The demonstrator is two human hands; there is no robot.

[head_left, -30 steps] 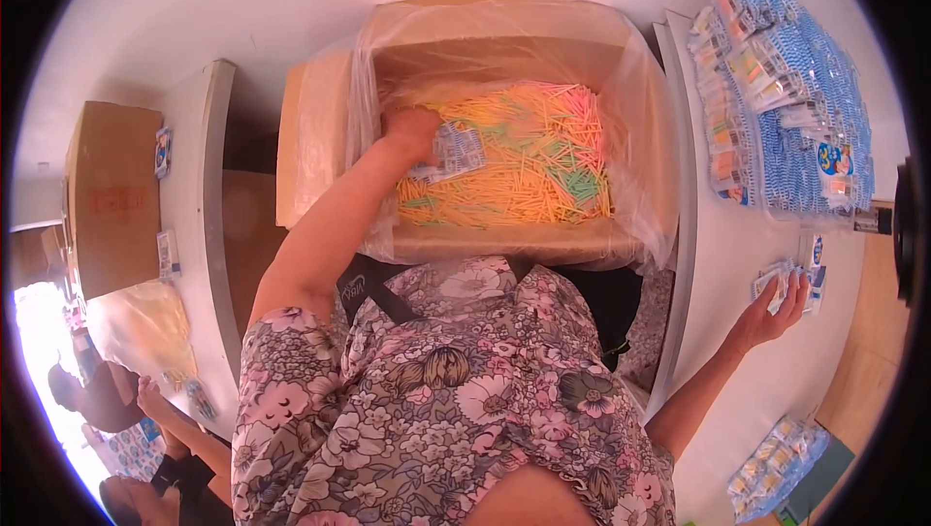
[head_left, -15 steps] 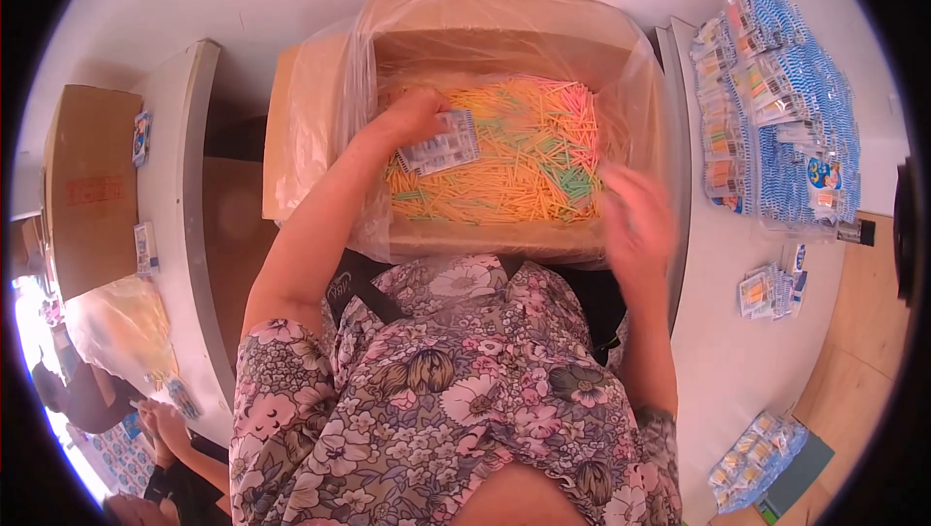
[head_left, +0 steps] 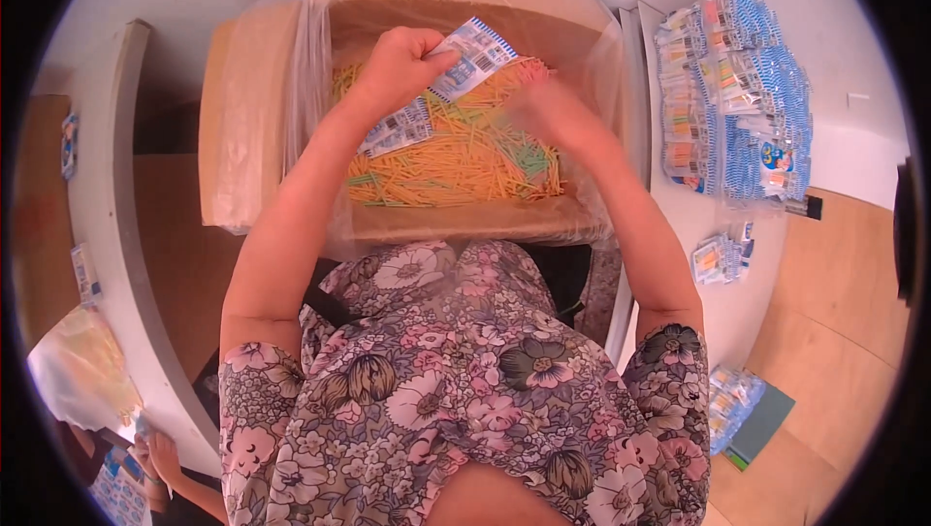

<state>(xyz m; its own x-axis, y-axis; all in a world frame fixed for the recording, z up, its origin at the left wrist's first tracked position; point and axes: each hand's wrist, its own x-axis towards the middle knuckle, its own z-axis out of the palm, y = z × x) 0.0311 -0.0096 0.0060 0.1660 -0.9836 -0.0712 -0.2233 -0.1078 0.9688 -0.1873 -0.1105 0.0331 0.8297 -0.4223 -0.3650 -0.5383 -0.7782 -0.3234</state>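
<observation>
My left hand (head_left: 400, 72) is closed on the lower left end of a small blue-and-white printed packet (head_left: 475, 59), held tilted above the sticks. Below that hand a second similar packet (head_left: 400, 128) lies over the heap of thin sticks (head_left: 456, 162), mostly orange and yellow with green and pink ones. At the right of the heap my right hand (head_left: 558, 111) is smeared by motion, so its fingers and anything in them cannot be made out. Both hands are inside a cardboard box (head_left: 262, 109) lined with clear plastic (head_left: 339, 2).
On the right table (head_left: 718, 318) stand stacked rows of filled packets (head_left: 761, 109) and a small loose pile of packets (head_left: 720, 259). Below them are a bagged bundle (head_left: 734, 408) and a dark green flat thing (head_left: 761, 427). Another person's hands (head_left: 160, 458) show at lower left.
My left hand has lifted one packet up and away from the other, which now lies below it. My right hand has moved from the box's right edge in over the sticks. The view has shifted.
</observation>
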